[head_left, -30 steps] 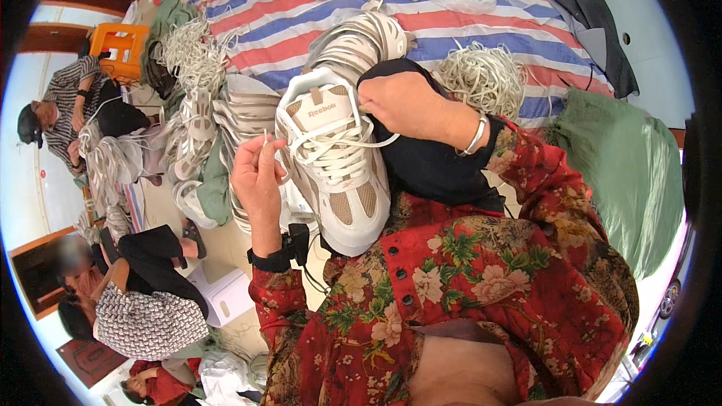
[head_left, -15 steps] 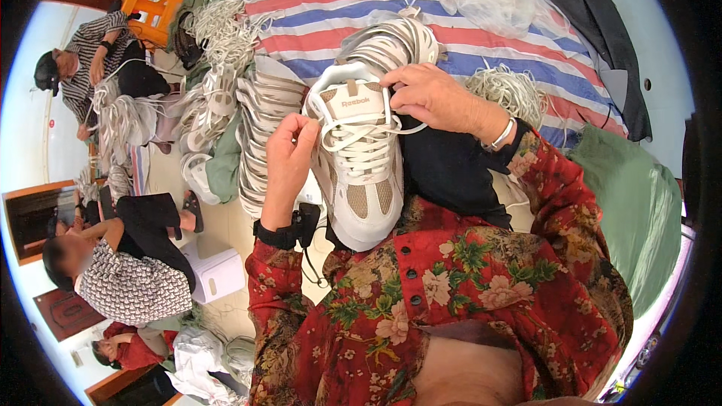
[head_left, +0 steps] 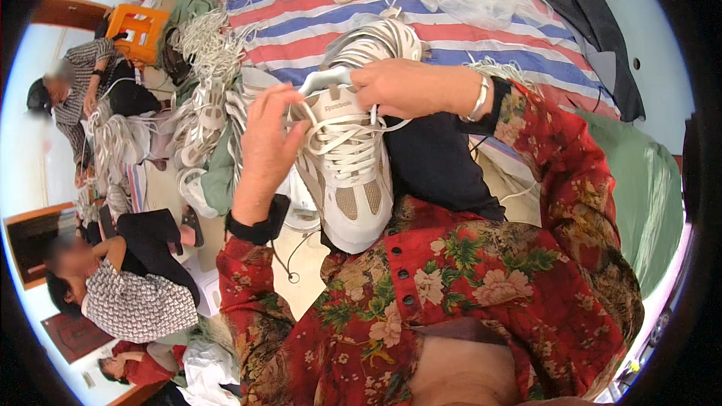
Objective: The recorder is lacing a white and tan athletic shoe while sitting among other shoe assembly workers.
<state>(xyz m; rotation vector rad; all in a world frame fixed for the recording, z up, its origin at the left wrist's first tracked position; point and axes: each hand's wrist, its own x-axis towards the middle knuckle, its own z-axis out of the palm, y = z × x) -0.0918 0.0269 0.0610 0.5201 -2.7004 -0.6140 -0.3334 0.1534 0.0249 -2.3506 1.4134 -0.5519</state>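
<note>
A beige and white sneaker [head_left: 359, 214] rests toe toward me against my front, its tongue [head_left: 338, 105] facing up. White shoelace [head_left: 352, 152] criss-crosses down it, with loose lengths at the top eyelets. My left hand [head_left: 265, 146] is beside the sneaker's left upper edge, thumb and fingers apart around a loop of lace. At the right side of the collar, my right hand [head_left: 412, 89] has its fingers bent and pressed together on the lace; its fingertips are partly hidden. A bracelet and dark band circle the right wrist, a black band the left.
More sneakers stand in a row [head_left: 376, 45] just beyond. Bundled laces [head_left: 500, 71] lie on the striped sheet [head_left: 466, 11] at right. Piled laces and shoes [head_left: 207, 45] fill the left, near an orange stool [head_left: 134, 30]. Several people sit along the left; a green cloth [head_left: 635, 180] hangs right.
My left hand has gone from a pinch beside the tongue to spread fingers, slightly farther left. My right hand has shifted left over the collar. The whole view has moved a little.
</note>
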